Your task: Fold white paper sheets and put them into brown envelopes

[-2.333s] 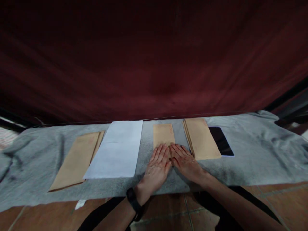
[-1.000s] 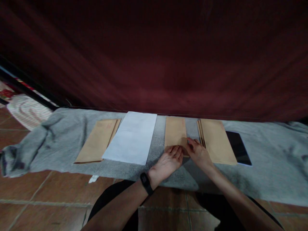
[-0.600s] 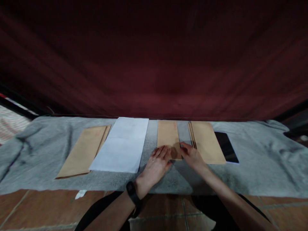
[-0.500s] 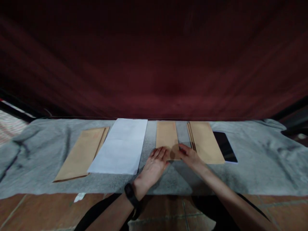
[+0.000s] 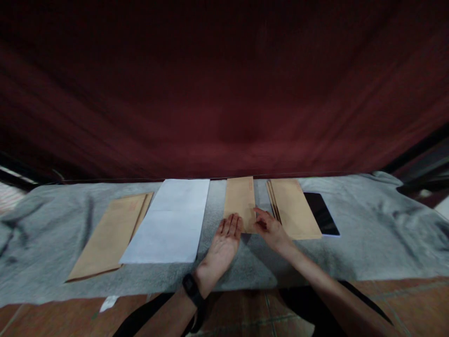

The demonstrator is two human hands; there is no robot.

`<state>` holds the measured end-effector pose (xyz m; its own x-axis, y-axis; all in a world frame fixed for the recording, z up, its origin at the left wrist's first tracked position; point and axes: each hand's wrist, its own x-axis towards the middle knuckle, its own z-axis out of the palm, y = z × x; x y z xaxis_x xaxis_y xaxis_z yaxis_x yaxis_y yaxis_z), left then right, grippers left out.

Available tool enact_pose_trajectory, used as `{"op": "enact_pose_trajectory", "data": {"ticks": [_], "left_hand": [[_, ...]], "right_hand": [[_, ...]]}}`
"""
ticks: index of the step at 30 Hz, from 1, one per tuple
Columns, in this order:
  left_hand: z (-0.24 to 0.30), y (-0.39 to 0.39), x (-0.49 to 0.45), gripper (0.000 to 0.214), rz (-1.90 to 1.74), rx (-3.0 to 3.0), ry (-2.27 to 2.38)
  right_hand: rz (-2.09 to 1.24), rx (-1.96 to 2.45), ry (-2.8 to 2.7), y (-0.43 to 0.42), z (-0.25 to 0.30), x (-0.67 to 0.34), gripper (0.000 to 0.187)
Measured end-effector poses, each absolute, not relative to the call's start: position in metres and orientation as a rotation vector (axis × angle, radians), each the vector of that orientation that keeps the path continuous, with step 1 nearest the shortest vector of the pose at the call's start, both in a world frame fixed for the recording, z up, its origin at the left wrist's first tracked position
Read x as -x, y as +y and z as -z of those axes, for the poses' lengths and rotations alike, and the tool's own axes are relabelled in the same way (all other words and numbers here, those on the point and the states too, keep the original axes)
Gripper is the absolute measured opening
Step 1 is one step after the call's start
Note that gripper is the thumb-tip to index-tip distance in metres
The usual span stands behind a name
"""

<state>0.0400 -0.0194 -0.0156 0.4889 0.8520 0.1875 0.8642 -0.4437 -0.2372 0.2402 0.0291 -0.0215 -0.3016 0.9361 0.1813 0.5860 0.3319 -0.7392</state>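
The left hand [image 5: 224, 239] lies flat on the middle brown envelope [image 5: 240, 199] on gray cloth [image 5: 372, 234]. The right hand [image 5: 273, 231] is at its right edge; I can't tell if that grip pinches it. What's inside is hidden. An envelope stack [image 5: 296, 210] covers part of the tablet [image 5: 322, 214].

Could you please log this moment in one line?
left hand: on middle envelope; right hand: at its right edge; white paper: further left

Grey cloth [image 5: 372, 234] bearing brown envelopes [image 5: 238, 199], white paper [image 5: 169, 220], dark-screened tablet [image 5: 324, 215]
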Motion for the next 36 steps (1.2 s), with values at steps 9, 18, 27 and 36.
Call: {"op": "enact_pose_trajectory", "data": {"ticks": [9,18,27,36], "left_hand": [[0.033,-0.041,-0.058,0.058,0.120,2.389,-1.465],[0.021,-0.046,-0.054,0.053,0.140,2.496,-1.540],[0.035,-0.056,-0.051,0.076,0.399,2.485,-1.603],[0.042,-0.067,-0.047,0.083,0.429,2.323,-1.724]], "right_hand": [[-0.271,1.228,-2.429,-0.038,0.026,-0.219,0.055],[-0.016,1.131,-2.545,-0.049,0.046,-0.237,0.071],[0.060,1.042,-2.586,-0.050,0.042,-0.246,0.076],[0.170,1.161,-2.481,-0.056,0.046,-0.253,0.075]]}}
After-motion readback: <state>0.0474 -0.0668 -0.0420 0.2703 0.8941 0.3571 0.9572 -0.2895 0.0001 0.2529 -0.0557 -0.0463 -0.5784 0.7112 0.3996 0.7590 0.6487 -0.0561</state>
